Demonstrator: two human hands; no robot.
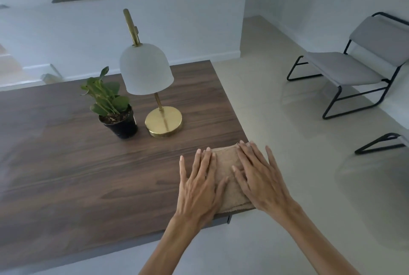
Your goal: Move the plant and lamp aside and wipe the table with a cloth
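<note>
While the fingers (200, 159) of the left hand (199, 188) and right hand (261, 177) lie spread flat on the folded tan cloth (225, 161) at the counter's (66, 175) near right corner, plant (115, 106) and lamp (152, 84) stand side by side toward its far right edge.

Place: a sparse home living area.
Evidence: wooden table (66, 153) with brass lamp (150, 75), potted plant (112, 106); grey lounge chair (354, 64); white walls.
</note>
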